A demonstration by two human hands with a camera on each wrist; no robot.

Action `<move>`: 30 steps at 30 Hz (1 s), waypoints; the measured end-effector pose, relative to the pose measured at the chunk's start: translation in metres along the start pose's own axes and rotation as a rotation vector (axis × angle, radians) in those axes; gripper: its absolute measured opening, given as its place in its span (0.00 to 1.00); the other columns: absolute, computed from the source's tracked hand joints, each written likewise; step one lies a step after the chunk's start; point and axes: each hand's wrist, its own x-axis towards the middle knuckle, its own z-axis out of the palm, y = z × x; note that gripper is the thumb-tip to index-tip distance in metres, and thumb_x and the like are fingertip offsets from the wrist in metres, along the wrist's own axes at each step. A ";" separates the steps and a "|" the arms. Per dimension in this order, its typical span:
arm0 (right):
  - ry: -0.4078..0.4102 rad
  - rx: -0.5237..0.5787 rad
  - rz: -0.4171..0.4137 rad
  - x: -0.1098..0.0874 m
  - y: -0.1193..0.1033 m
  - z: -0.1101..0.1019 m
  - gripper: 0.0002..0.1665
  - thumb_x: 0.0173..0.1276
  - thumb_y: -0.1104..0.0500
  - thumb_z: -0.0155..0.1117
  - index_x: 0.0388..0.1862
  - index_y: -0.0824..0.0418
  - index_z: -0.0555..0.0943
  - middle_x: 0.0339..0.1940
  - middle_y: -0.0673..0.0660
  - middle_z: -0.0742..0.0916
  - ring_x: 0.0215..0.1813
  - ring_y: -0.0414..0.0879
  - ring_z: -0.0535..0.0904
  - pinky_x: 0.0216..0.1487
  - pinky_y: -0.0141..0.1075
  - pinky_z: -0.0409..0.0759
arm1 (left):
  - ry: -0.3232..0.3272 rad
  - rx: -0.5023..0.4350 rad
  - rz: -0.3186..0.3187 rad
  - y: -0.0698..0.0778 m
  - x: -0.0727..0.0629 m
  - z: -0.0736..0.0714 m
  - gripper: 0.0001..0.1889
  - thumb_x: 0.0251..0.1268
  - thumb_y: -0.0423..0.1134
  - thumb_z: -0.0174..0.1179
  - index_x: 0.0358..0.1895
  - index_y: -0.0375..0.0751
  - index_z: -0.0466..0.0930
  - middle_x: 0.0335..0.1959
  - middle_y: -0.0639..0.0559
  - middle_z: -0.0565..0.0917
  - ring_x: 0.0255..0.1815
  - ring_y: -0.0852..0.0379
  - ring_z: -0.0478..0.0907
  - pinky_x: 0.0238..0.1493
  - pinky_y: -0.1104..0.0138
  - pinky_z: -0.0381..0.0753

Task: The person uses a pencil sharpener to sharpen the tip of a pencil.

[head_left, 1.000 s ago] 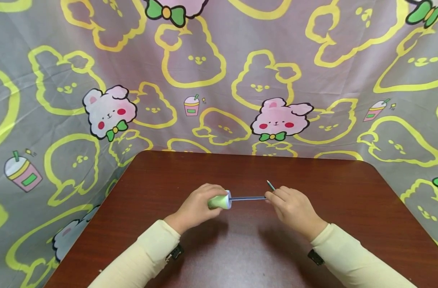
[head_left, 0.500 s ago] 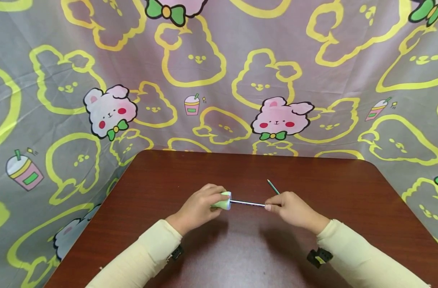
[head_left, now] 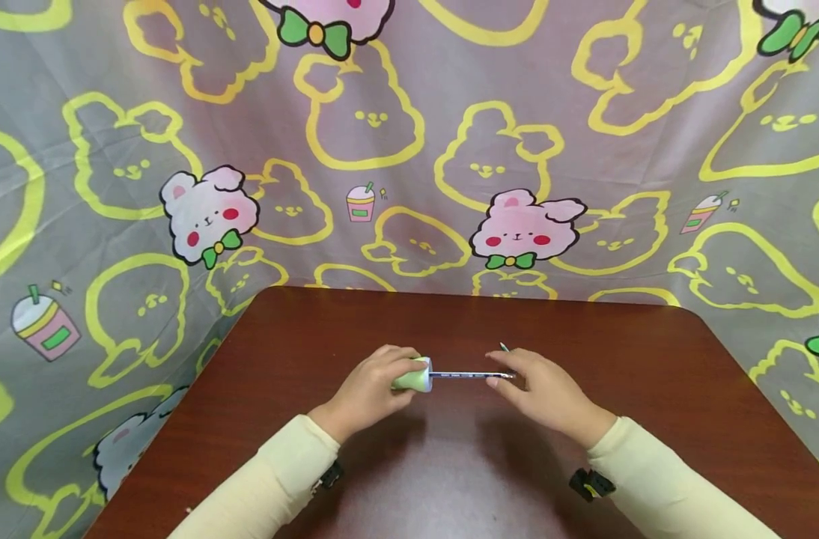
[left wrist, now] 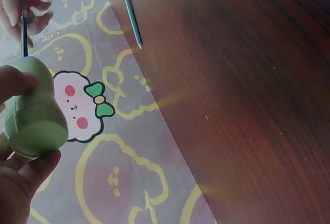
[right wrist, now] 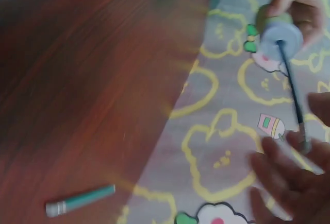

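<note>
My left hand (head_left: pixel 371 385) grips a rounded light-green pencil sharpener (left wrist: pixel 38 110) with a pale end face, held above the table. From the hole in that face a dark striped pencil (head_left: pixel 463 374) sticks out toward the right, roughly level. Around its free end is my right hand (head_left: pixel 547 385), thumb and fingers spread apart. In the right wrist view the spread fingers (right wrist: pixel 283 172) lie beside the pencil's end and do not close on it. The pencil's inserted tip is hidden inside the sharpener.
A second pencil, teal (left wrist: pixel 131 18), lies on the brown wooden table (head_left: pixel 355 322) beyond my right hand, which mostly covers it in the head view. A patterned cloth (head_left: pixel 409 172) with cartoon faces hangs along the table's back and sides.
My right hand pinched the dark pencil's end and turned it half a second ago; now the fingers have spread and let go. The sharpener stays in my left hand, almost unmoved.
</note>
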 end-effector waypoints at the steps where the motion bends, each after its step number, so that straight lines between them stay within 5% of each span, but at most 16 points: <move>1: 0.069 -0.076 -0.070 -0.002 0.002 0.001 0.25 0.63 0.50 0.68 0.57 0.59 0.81 0.47 0.55 0.85 0.46 0.50 0.81 0.45 0.47 0.80 | -0.003 -0.014 -0.014 0.001 0.000 0.000 0.22 0.42 0.28 0.72 0.47 0.40 0.84 0.46 0.49 0.83 0.49 0.53 0.78 0.47 0.64 0.80; 6: 0.367 -0.311 -0.405 -0.005 0.011 0.005 0.24 0.71 0.43 0.56 0.49 0.59 0.84 0.37 0.52 0.84 0.38 0.48 0.81 0.38 0.45 0.79 | -0.015 -0.086 -0.080 0.002 -0.001 -0.002 0.21 0.43 0.28 0.71 0.47 0.40 0.84 0.47 0.50 0.83 0.49 0.54 0.78 0.47 0.63 0.80; 8: 0.427 -0.344 -0.489 -0.005 0.013 0.006 0.27 0.76 0.43 0.47 0.45 0.60 0.85 0.33 0.51 0.84 0.34 0.47 0.79 0.34 0.43 0.78 | -0.020 -0.104 -0.098 0.003 0.000 -0.003 0.21 0.44 0.28 0.71 0.47 0.40 0.84 0.47 0.51 0.83 0.49 0.54 0.78 0.48 0.63 0.79; 14: 0.502 -0.438 -0.638 -0.003 0.014 0.011 0.22 0.78 0.53 0.44 0.37 0.63 0.83 0.28 0.51 0.82 0.28 0.47 0.75 0.30 0.40 0.75 | -0.080 -0.164 -0.157 0.005 -0.001 -0.007 0.21 0.46 0.29 0.71 0.48 0.41 0.83 0.48 0.52 0.83 0.49 0.55 0.77 0.48 0.64 0.79; 23: 0.526 -0.469 -0.668 -0.002 0.013 0.019 0.19 0.78 0.57 0.44 0.35 0.63 0.81 0.26 0.51 0.80 0.26 0.47 0.74 0.27 0.38 0.73 | -0.135 -0.212 -0.212 0.006 -0.003 -0.005 0.20 0.47 0.29 0.71 0.48 0.41 0.82 0.47 0.53 0.84 0.45 0.56 0.77 0.46 0.65 0.79; 28: 0.504 -0.410 -0.617 -0.003 0.012 0.017 0.21 0.78 0.56 0.46 0.31 0.63 0.83 0.22 0.50 0.81 0.23 0.44 0.73 0.23 0.35 0.72 | -0.110 -0.199 -0.172 0.008 -0.002 -0.002 0.21 0.46 0.28 0.72 0.48 0.39 0.83 0.46 0.51 0.84 0.47 0.54 0.78 0.47 0.64 0.80; 30: 0.460 -0.368 -0.566 -0.004 0.010 0.016 0.15 0.73 0.58 0.55 0.30 0.63 0.84 0.22 0.49 0.82 0.23 0.42 0.74 0.22 0.35 0.74 | -0.101 -0.167 -0.140 0.008 -0.001 -0.001 0.21 0.45 0.28 0.72 0.48 0.38 0.83 0.46 0.50 0.85 0.49 0.52 0.79 0.49 0.64 0.80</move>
